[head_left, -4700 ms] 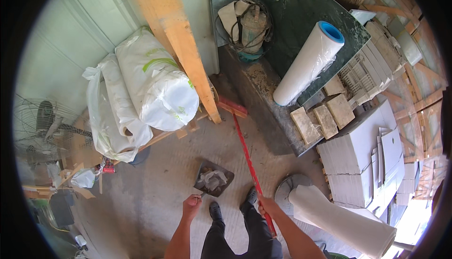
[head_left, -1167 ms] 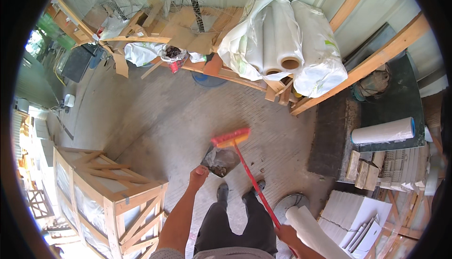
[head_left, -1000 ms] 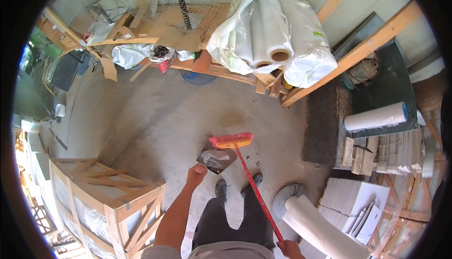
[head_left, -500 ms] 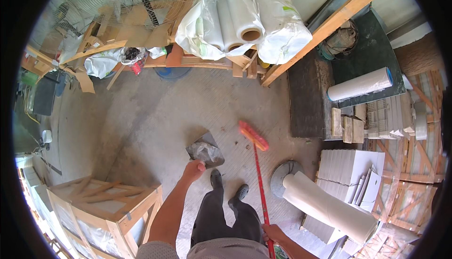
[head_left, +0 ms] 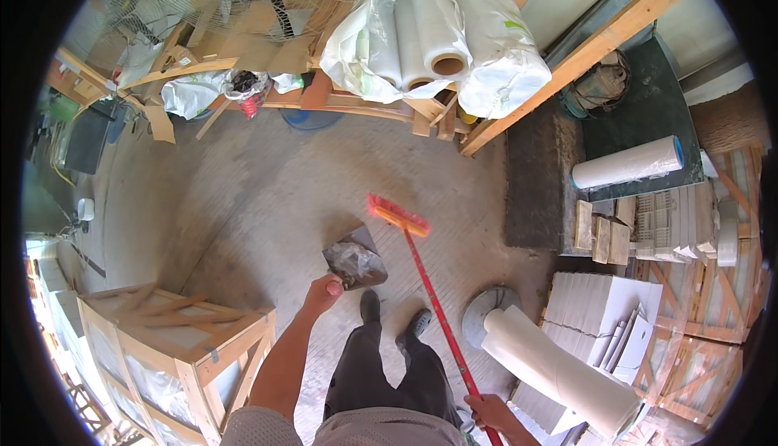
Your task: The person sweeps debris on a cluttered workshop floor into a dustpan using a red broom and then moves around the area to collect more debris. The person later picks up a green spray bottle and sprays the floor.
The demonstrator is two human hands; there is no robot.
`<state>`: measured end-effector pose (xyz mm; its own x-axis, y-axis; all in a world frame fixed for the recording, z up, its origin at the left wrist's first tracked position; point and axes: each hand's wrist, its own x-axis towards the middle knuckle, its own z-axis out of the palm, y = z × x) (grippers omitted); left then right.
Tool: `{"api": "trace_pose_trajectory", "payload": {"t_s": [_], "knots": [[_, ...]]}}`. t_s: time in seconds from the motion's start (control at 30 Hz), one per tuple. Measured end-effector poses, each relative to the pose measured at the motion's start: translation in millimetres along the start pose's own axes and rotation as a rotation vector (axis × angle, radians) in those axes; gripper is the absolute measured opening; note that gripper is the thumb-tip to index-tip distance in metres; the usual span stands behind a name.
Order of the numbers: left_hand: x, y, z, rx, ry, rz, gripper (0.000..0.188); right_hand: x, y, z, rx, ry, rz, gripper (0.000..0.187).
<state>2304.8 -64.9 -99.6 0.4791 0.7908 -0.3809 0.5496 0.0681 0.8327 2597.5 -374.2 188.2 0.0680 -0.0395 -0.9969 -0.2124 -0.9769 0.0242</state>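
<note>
My left hand (head_left: 325, 290) is closed on the near end of a grey dustpan (head_left: 369, 239), which is low over the floor in front of my feet. Crumpled clear plastic (head_left: 354, 263) lies in the pan. With my right hand (head_left: 489, 411) I grip the red pole of a broom (head_left: 442, 316) near its upper end, down at the right of my body. The broom's head, orange with red bristles, is by the floor just beyond the dustpan's far right corner, apart from it. The grip of the dustpan is hidden by my left fingers.
A wooden crate (head_left: 174, 324) stands at near left. To the right, a big white roll (head_left: 559, 369) leans by a round grey base (head_left: 478, 316) and stacked white boards (head_left: 587, 308). Plastic-wrapped rolls (head_left: 438, 40) lie on a wooden shelf at the back, beside a dark bench (head_left: 539, 186).
The broom head has swung left and a little away from me, closer to the dustpan. My right hand has shifted slightly right; my left hand and the dustpan have barely moved.
</note>
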Motion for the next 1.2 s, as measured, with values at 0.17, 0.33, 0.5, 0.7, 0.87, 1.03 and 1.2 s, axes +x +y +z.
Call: {"api": "trace_pose_trajectory", "payload": {"t_s": [0.17,0.33,0.5,0.7,0.87,1.03,1.2], "knots": [[-11.9,-0.4,3.9,-0.044,0.103,-0.006,0.015,95.1,-35.0,-16.7,-0.215,0.145,-0.211,0.042],[-13.8,-8.2,30.0,-0.063,0.205,-0.066,0.013,75.7,-21.5,-20.0,-0.176,-0.189,0.006,0.038],[-25.7,-2.3,40.0,-0.215,0.273,-0.159,0.011,33.5,-8.6,-63.5,-0.195,-0.401,0.132,0.032],[-57.0,9.0,30.1,-0.334,0.407,-0.218,0.014,0.8,-23.1,-105.2,-0.710,-0.253,-0.252,0.041],[-102.5,17.6,-3.5,-0.516,0.520,-0.311,0.017,6.1,-47.3,-118.9,-0.875,-0.220,-0.588,0.033],[-122.9,5.3,-39.4,-0.752,0.662,-0.289,0.018,38.0,-103.0,-98.3,-0.736,-0.057,-0.363,0.028],[-125.6,-11.4,-80.3,-0.919,0.801,-0.251,0.017,-10.1,-176.1,-12.8,-0.570,-0.018,-0.434,0.023]]}}
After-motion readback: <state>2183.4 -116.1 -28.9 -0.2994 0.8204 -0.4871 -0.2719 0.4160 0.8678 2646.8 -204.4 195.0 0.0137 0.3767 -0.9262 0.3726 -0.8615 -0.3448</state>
